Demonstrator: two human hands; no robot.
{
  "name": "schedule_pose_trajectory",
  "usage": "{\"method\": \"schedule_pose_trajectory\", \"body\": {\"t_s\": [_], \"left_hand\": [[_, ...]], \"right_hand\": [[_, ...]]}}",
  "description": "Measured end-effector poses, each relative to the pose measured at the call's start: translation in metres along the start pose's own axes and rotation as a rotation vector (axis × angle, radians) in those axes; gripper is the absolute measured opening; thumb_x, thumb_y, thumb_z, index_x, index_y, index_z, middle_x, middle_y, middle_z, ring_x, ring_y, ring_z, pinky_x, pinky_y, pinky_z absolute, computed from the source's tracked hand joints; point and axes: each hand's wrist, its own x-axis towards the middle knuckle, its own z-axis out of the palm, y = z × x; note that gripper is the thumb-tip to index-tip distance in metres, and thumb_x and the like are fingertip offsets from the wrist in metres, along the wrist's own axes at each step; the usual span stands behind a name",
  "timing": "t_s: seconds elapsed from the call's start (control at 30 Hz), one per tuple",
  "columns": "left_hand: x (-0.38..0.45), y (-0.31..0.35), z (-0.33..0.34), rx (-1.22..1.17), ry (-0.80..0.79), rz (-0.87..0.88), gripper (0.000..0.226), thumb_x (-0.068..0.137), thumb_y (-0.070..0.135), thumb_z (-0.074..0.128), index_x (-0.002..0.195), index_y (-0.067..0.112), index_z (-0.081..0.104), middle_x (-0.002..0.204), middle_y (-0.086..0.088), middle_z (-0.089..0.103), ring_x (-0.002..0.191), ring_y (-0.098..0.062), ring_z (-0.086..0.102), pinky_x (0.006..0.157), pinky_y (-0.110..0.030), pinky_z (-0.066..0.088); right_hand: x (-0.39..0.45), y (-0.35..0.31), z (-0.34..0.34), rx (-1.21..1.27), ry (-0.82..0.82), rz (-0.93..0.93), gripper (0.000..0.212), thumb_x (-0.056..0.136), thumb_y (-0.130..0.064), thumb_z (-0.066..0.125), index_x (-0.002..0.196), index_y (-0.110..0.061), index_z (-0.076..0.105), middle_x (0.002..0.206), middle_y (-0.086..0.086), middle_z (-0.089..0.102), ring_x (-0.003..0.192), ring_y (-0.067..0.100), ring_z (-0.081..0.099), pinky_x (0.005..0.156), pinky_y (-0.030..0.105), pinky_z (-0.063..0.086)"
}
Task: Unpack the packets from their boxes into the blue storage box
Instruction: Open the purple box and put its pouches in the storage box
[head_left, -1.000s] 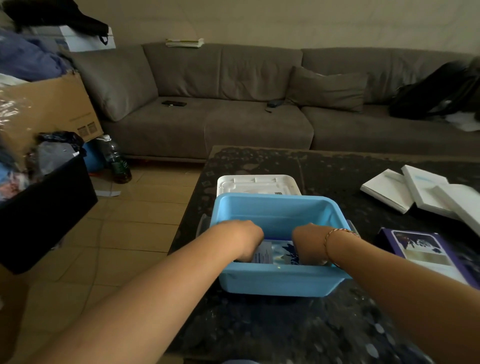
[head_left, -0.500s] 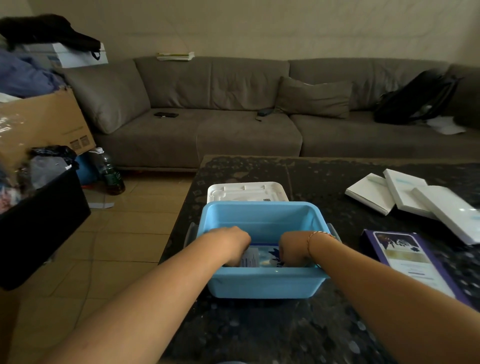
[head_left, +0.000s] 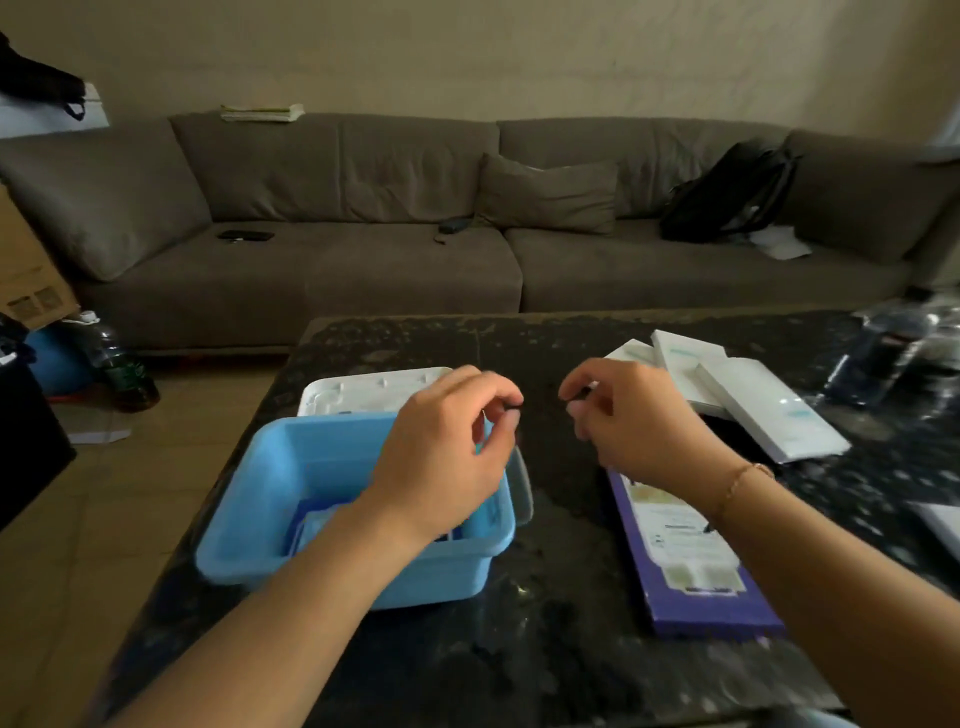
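1. Nearest on the dark speckled stone table (head_left: 545, 649) lies a flat purple cardboard box (head_left: 691, 561) with a pale printed label; its writing is too blurred to read.
2. Left of it stands the light blue plastic storage box (head_left: 249, 525), with blue-and-white packets (head_left: 317, 519) lying on its floor, partly hidden by the left forearm.
3. The left hand (head_left: 447, 452) hangs above the box's right end, fingers curled, thumb and forefinger pinched together; whether they hold anything cannot be told.
4. The right hand (head_left: 634, 421) hovers over the table just beside it, apart from the left, fingertips pinched on something small and pale that is too blurred to name. A thin gold bracelet (head_left: 737, 480) circles its wrist.
5. Behind the storage box, touching its far wall, lies a white plastic lid (head_left: 363, 392).
6. To the far right, several flat white cardboard boxes (head_left: 753, 410) overlap, with faint teal marks, unreadable.
7. Beyond the table runs a grey-brown fabric sofa (head_left: 363, 260) carrying a black backpack (head_left: 727, 197).
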Motion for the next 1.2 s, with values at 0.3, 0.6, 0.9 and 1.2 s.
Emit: {"method": "schedule_pose_trajectory", "body": {"t_s": [0.3,0.6,0.9,1.2], "left_hand": [[-0.052,0.043,0.135,0.087,-0.752,0.23,0.046,0.093,0.042,0.059,0.134,0.022,0.055,0.144,0.003,0.047,0.133,-0.011,0.039,0.108,-0.036,0.043],[-0.076,0.027,0.175,0.106,-0.658,0.114,0.053,0.086,0.053,0.057,0.133,0.03,0.054,0.143,0.015,0.046,0.136,-0.002,0.033,0.114,-0.027,0.035],[-0.076,0.008,0.187,0.203,-0.454,-0.112,0.041,0.08,0.038,0.077,0.117,0.029,0.064,0.129,0.018,0.054,0.125,0.001,0.043,0.105,-0.017,0.031],[-0.071,0.003,0.189,0.21,-0.415,-0.199,0.058,0.078,0.062,0.059,0.128,0.033,0.056,0.145,0.018,0.04,0.137,-0.003,0.029,0.114,-0.03,0.031]], "right_hand": [[-0.084,0.173,-0.03,-0.053,0.043,0.401,0.009,0.09,-0.025,0.064,0.096,-0.03,0.066,0.087,-0.008,0.071,0.076,0.008,0.064,0.075,0.029,0.053],[-0.132,0.221,0.009,-0.034,-0.109,0.233,0.051,0.083,-0.062,0.06,0.129,-0.043,0.053,0.131,-0.025,0.053,0.135,0.001,0.037,0.115,0.033,0.032],[-0.088,0.225,0.032,-0.08,-0.143,0.067,0.051,0.095,-0.043,0.053,0.143,-0.045,0.035,0.15,-0.031,0.032,0.149,0.003,0.005,0.124,0.04,0.004],[-0.063,0.234,0.031,-0.128,-0.152,-0.02,0.065,0.086,-0.059,0.057,0.144,-0.046,0.032,0.152,-0.027,0.03,0.148,0.004,0.011,0.123,0.037,0.015]]}}
